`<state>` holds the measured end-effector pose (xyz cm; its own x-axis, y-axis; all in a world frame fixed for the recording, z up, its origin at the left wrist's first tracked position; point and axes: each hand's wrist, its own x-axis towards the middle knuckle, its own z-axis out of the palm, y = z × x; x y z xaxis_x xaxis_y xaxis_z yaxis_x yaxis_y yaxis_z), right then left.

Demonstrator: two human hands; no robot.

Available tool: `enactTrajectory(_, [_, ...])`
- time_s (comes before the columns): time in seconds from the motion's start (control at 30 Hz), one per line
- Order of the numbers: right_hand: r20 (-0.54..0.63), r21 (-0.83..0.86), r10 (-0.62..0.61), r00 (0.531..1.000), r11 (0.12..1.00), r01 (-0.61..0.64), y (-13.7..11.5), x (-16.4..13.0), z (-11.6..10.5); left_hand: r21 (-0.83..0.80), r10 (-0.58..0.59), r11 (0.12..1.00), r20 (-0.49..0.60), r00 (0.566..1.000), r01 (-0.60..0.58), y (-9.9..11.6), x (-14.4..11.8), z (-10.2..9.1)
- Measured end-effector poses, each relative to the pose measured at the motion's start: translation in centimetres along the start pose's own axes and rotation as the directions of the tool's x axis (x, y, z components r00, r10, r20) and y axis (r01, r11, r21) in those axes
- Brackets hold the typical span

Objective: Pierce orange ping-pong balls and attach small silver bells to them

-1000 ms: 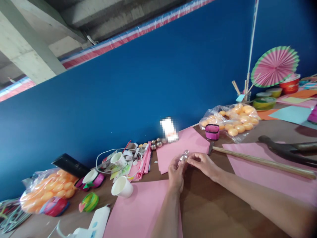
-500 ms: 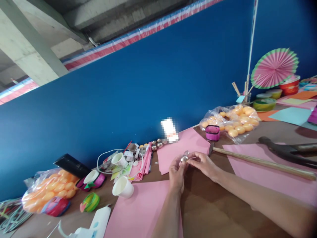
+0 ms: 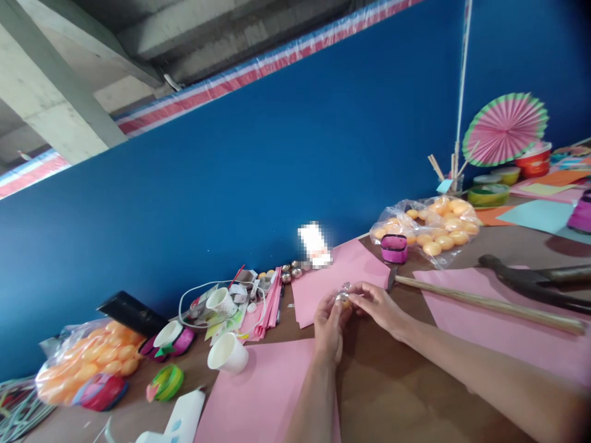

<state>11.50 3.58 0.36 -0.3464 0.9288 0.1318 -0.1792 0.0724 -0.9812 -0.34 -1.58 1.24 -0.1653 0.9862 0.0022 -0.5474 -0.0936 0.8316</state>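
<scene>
My left hand (image 3: 329,326) and my right hand (image 3: 376,306) meet over the brown table (image 3: 397,394), just in front of a pink paper sheet (image 3: 339,277). Between their fingertips they pinch a small shiny silver piece (image 3: 343,294); its exact form is too small to tell. A long wooden stick (image 3: 489,303) with a dark metal tip lies right of my right hand, pointing toward it. Another pink sheet (image 3: 265,394) lies under my left forearm.
A bag of orange balls (image 3: 431,231) and a pink tape roll (image 3: 394,247) lie behind the stick. At left are white paper cups (image 3: 227,353), another bag of orange balls (image 3: 90,360) and a glue gun (image 3: 178,421). A pink paper fan (image 3: 505,128) leans on the blue wall.
Both hands stay together on the small silver piece, with only slight finger movement. The view has shifted a little to the right.
</scene>
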Motion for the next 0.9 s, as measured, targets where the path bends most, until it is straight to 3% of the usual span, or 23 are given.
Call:
enactTrajectory(0.2, [0.063,-0.036,0.006,0.998,0.999,-0.003,-0.22,-0.04,-0.19,0.005,0.005,1.000,0.038,0.999,-0.005,0.05,0.00,0.18])
enactTrajectory(0.53, [0.112,-0.164,-0.151,0.982,0.972,0.168,-0.35,-0.18,-0.07,-0.009,-0.002,1.000,0.058,0.998,0.003,0.05,-0.17,-0.17])
enactTrajectory(0.7, [0.130,-0.226,-0.169,0.977,0.954,0.195,-0.09,-0.34,0.01,-0.005,-0.008,1.000,0.045,0.999,0.008,-0.10,-0.08,-0.35])
enactTrajectory(0.9, [0.068,-0.220,-0.152,0.986,0.962,0.163,-0.20,-0.28,0.07,0.013,-0.016,1.000,0.062,0.998,0.015,0.16,-0.25,0.10])
